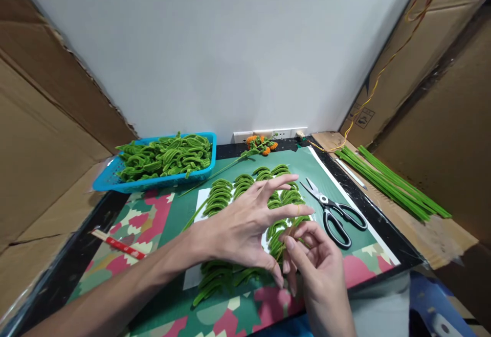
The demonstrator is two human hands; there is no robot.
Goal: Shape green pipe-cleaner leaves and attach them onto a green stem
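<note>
My left hand (245, 222) reaches in from the left over the rows of fuzzy green curved pieces (218, 196). Its fingers are stretched and spread, with the thumb well apart. Close beside its thumb is my right hand (316, 265), thumb and fingers pinched together at about the height of the left fingertips. Whatever lies in that pinch is too small and covered to name. The curved pieces lie in several short stacks on white sheets (194, 275); my hands hide many of them. A thin green stem (192, 219) runs beneath my left hand.
A blue basket (153, 183) heaped with green fuzzy pieces stands back left. Orange flowers on a stem (263, 143) lie near the wall sockets (282, 133). Black-handled scissors (332, 211) lie right, opened; green sticks (391, 183) lie beyond. Red-wrapped chopsticks (118, 245) lie left.
</note>
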